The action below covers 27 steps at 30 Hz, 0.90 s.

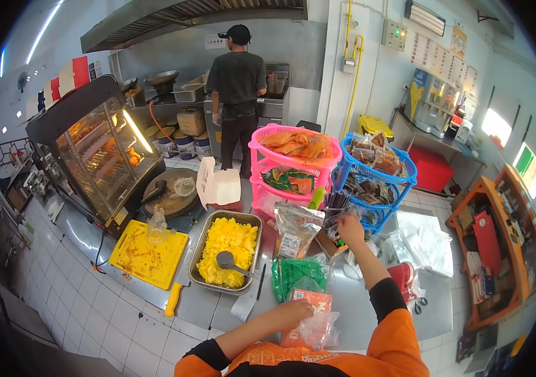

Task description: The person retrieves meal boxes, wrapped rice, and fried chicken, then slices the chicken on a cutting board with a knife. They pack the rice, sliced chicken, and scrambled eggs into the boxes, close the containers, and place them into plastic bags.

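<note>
My left hand (297, 312) is closed on a clear plastic bag (324, 328) at the front edge of the steel table, with an orange printed packet (310, 300) under or inside it; I cannot tell which. Stretched forward, my right hand (349, 229) has its fingers curled down among small items beside a bundle of black straw-like sticks (337, 202). What its fingertips hold is hidden. Left of that hand stands a silver pouch (297, 231) with a label. A green plastic packet (299, 278) lies between my hands.
A metal tray of yellow food (217, 235) holds a scoop (226, 259). Nearby are a yellow cutting board (148, 254), a yellow-handled knife (173, 300), pink baskets (257, 182), blue baskets (406, 182) and scissors (420, 305). A co-worker (238, 85) stands by the fryers.
</note>
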{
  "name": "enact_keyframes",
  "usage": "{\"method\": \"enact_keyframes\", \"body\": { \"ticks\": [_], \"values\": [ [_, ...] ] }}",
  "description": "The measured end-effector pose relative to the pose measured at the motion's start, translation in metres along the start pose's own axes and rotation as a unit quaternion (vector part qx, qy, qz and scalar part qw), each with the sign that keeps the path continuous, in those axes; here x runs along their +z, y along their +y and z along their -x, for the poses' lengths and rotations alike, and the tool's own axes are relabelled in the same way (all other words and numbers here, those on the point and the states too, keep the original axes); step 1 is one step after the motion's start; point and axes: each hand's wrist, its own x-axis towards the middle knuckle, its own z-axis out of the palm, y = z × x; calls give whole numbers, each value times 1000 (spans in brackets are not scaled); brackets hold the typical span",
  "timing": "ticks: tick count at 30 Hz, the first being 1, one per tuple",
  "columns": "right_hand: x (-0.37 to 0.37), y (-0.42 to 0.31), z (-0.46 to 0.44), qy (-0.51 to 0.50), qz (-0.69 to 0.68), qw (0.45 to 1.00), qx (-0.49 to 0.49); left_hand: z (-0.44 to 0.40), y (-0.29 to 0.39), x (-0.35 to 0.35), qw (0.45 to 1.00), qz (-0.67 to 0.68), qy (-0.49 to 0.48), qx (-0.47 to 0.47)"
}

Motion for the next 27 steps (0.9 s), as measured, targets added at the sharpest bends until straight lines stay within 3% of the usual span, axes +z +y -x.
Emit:
{"method": "enact_keyframes", "body": {
  "ticks": [3,6,8,10,12,14,16,17,19,24,27],
  "values": [
    [-12,3,8,49,-109,991,-50,2,4,-4,1000,-14,11,0],
    [-61,-36,43,24,-211,977,2,4,3,-2,997,-38,55,25],
    [-67,-34,77,-92,-339,936,23,9,1,9,996,-47,67,36],
    [-62,-35,124,-241,-490,836,61,14,-4,20,997,-50,54,35],
    [-77,-53,168,-376,-436,813,82,19,18,11,995,-47,87,26],
    [-78,-48,198,-442,-374,810,95,20,39,5,989,-67,130,9],
    [-73,-44,223,-401,-391,822,105,18,50,4,976,-113,183,-15],
    [-71,-43,232,-380,-400,827,110,16,47,6,982,-95,162,-10],
    [-75,-48,243,-332,-356,872,45,13,39,18,992,-56,117,0],
    [-70,-45,256,-165,-272,942,-109,18,40,29,988,-48,144,-34],
    [-68,-43,262,-145,-305,938,-74,18,42,29,991,-41,120,-50]
  ]
}}
